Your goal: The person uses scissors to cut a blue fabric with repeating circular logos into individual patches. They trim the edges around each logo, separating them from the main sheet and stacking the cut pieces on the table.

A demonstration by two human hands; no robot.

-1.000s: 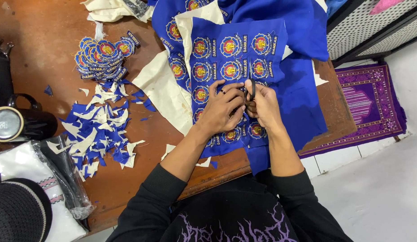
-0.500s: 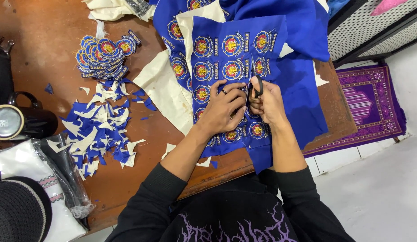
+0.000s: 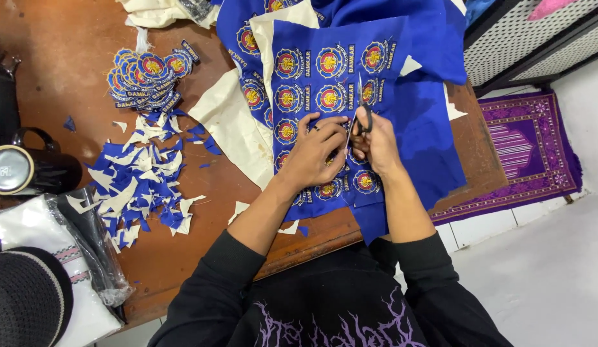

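A blue cloth sheet (image 3: pixel 411 109) covered with rows of round embroidered patches lies on the brown wooden table (image 3: pixel 61 58). My left hand (image 3: pixel 315 151) presses down on the cloth, fingers curled around one patch. My right hand (image 3: pixel 376 142) grips black-handled scissors (image 3: pixel 361 114), whose blades point away from me into the cloth between two patch columns. The two hands touch each other at the thumbs.
A stack of cut-out patches (image 3: pixel 144 77) sits at the upper left. Below it lies a heap of blue and cream fabric scraps (image 3: pixel 135 186). Cream backing cloth (image 3: pixel 231 125) pokes from under the blue sheet. A black mug (image 3: pixel 29 170), a plastic-wrapped packet (image 3: pixel 29 225) and a dark cap (image 3: pixel 22 299) sit left. A purple mat (image 3: pixel 524 148) lies on the floor.
The scissors have advanced away from me along the cloth, with my right hand shifting slightly up. My left hand has stayed on the same patch.
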